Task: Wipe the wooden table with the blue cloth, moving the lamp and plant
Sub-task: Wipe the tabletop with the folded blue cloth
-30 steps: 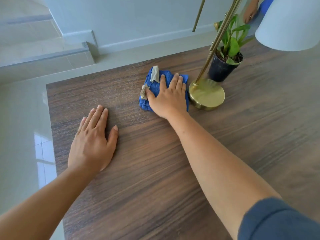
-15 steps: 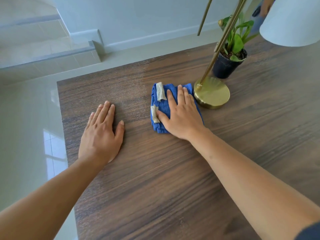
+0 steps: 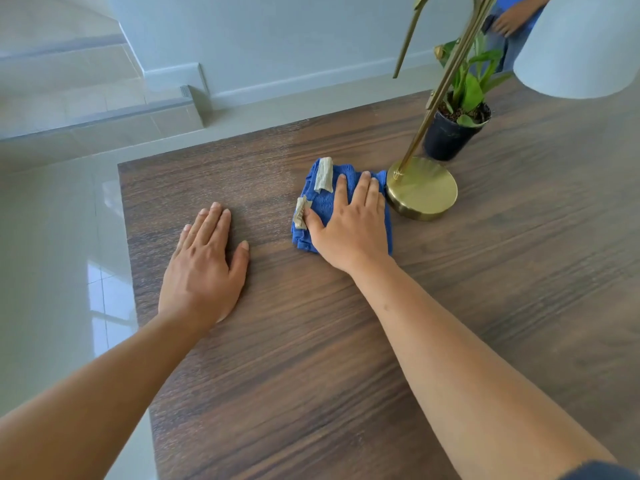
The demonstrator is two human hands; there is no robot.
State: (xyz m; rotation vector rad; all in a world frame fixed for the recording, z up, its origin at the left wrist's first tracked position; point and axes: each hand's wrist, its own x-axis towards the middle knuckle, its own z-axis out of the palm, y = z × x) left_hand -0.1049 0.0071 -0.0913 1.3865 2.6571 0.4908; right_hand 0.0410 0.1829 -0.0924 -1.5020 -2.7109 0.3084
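The folded blue cloth (image 3: 323, 206), with two beige tags on it, lies on the dark wooden table (image 3: 311, 341). My right hand (image 3: 349, 226) presses flat on the cloth, fingers spread over it. My left hand (image 3: 204, 268) rests palm-down on the bare wood to the left, holding nothing. Just right of the cloth stands the brass lamp base (image 3: 422, 188), its slanted stem rising to a white shade (image 3: 578, 46) at the top right. Behind the base sits the small green plant in a black pot (image 3: 450, 133).
The table's left edge (image 3: 130, 254) and far edge drop to a glossy tiled floor (image 3: 52, 254). A step and a pale wall lie beyond. Another person's hand and blue clothing (image 3: 512, 19) show at the top right behind the plant.
My right hand slid the cloth toward me and then back a little toward the lamp base. The left hand stayed flat on the wood.
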